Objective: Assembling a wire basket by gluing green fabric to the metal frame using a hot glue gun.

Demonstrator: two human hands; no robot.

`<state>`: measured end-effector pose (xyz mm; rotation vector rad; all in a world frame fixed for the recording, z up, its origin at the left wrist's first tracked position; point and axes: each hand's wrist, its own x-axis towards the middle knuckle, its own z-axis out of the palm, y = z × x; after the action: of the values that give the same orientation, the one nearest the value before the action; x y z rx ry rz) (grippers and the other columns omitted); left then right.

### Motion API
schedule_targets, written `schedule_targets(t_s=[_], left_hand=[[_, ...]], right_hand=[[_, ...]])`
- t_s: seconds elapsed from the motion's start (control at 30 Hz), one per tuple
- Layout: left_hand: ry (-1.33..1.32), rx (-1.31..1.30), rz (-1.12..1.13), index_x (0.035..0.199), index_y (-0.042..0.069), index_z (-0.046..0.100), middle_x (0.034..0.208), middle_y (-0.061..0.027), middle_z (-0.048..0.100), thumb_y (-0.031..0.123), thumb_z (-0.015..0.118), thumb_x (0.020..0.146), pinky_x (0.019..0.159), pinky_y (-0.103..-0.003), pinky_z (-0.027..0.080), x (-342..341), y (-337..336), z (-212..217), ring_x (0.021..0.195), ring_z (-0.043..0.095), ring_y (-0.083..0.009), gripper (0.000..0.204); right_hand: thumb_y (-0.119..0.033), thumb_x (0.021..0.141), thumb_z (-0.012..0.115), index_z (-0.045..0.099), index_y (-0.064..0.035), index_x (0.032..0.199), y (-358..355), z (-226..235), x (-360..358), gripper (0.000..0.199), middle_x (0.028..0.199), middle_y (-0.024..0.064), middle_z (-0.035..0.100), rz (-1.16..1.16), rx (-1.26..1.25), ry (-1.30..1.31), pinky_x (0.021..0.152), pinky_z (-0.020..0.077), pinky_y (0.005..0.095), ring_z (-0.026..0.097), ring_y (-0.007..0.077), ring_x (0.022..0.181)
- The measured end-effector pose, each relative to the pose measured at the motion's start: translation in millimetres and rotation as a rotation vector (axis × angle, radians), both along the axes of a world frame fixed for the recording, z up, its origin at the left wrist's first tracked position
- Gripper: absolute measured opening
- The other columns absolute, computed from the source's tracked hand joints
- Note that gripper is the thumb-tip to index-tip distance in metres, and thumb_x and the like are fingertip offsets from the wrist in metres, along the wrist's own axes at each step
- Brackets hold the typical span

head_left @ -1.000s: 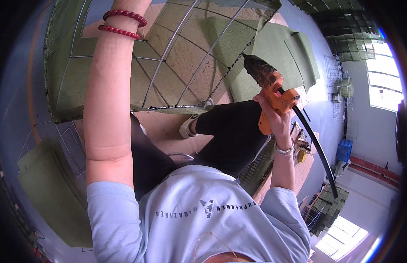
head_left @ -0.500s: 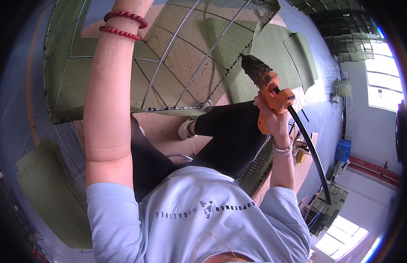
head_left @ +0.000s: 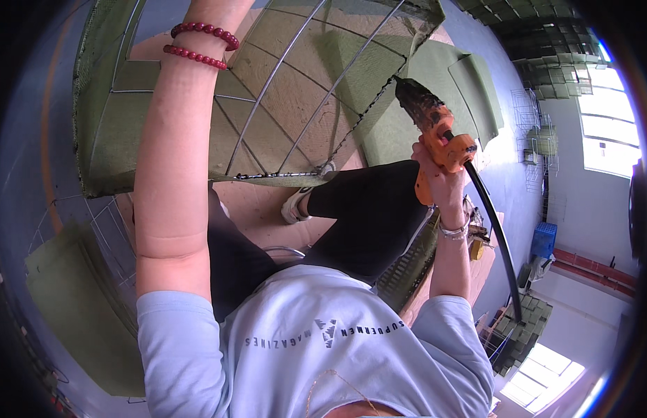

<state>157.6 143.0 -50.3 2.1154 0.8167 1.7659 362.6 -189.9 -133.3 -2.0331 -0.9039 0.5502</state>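
Observation:
My right hand (head_left: 440, 174) is closed round an orange glue gun (head_left: 435, 125) with a blackened front end. A long black glue stick (head_left: 496, 230) curves out of its back. The nozzle is at the right edge of a wire frame (head_left: 293, 49) lined with green mesh fabric (head_left: 145, 115). Black glue blobs (head_left: 349, 136) dot the frame's right and near edges. My left forearm (head_left: 173, 153), with two red bead bracelets at the wrist, reaches over the frame's left part. The left hand itself lies beyond the top of the picture.
Green sheets (head_left: 449, 87) lie past the frame on the right, others (head_left: 83, 306) at the lower left beside bare wire frames. Cardboard (head_left: 250, 209) covers the floor under my legs. A blue crate (head_left: 544, 240) and stacked green pieces (head_left: 553, 63) stand farther right.
The glue gun and my right hand have shifted a little right, with the nozzle moving farther away along the frame's right edge. My left forearm has moved slightly right at the wrist.

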Motion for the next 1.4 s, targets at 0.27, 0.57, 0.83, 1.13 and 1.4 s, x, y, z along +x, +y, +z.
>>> schedule_targets(t_s=[0.27, 0.57, 0.83, 1.13, 1.4], left_hand=[[-0.012, 0.032, -0.021, 0.069, -0.007, 0.045, 0.054, -0.0135, 0.036, 0.009, 0.061, 0.094, 0.049, -0.036, 0.033, 3.0, -0.2, -9.3, 0.05, 0.035, -0.0144, 0.033], [-0.008, -0.029, -0.007, 0.069, -0.006, 0.045, 0.055, -0.014, 0.035, 0.01, 0.061, 0.094, 0.05, -0.035, 0.032, 3.4, -5.9, -19.3, 0.051, 0.034, -0.0151, 0.034], [-0.006, -0.013, 0.035, 0.069, -0.005, 0.044, 0.054, -0.0129, 0.034, 0.01, 0.061, 0.094, 0.049, -0.036, 0.032, -11.7, -12.8, -10.7, 0.051, 0.035, -0.0153, 0.034], [-0.071, -0.035, 0.005, 0.07, -0.007, 0.046, 0.054, -0.0141, 0.036, 0.009, 0.061, 0.093, 0.049, -0.036, 0.032, -10.4, -5.1, 1.9, 0.05, 0.035, -0.0156, 0.032], [-0.037, -0.042, 0.008, 0.068, -0.005, 0.043, 0.054, -0.0123, 0.034, 0.009, 0.061, 0.093, 0.049, -0.036, 0.031, -9.5, -1.9, -1.7, 0.051, 0.033, -0.0143, 0.034]], right_hand=[[-0.026, 0.087, 0.078, 0.071, -0.0029, 0.111, -0.6, -5.4, 8.2, 0.034, 0.1, 0.0047, 0.072, -0.036, -0.048, -0.024, 0.086, 0.0509, 0.027, 0.067, 0.013, 0.094], [-0.011, 0.089, 0.074, 0.068, 0.0007, 0.105, 1.3, -22.4, 14.4, 0.021, 0.086, 0.0041, 0.071, -0.032, -0.004, -0.241, 0.069, 0.0516, 0.0244, 0.067, 0.0107, 0.08], [-0.043, 0.081, 0.08, 0.067, -0.0012, 0.089, 11.9, -16.2, 2.3, 0.045, 0.081, 0.0149, 0.07, -0.063, -0.002, -0.562, 0.068, 0.054, 0.039, 0.071, 0.0316, 0.077], [-0.024, 0.083, 0.081, 0.068, -0.0011, 0.094, 1.0, -5.3, -3.2, 0.028, 0.089, 0.0087, 0.072, 0.085, 0.013, -0.274, 0.074, 0.0542, 0.0353, 0.07, 0.0207, 0.081], [-0.027, 0.088, 0.077, 0.07, -0.0034, 0.108, -1.4, -7.2, 2.4, 0.032, 0.096, 0.0069, 0.072, 0.016, -0.057, -0.137, 0.081, 0.0527, 0.0321, 0.069, 0.0179, 0.089]])
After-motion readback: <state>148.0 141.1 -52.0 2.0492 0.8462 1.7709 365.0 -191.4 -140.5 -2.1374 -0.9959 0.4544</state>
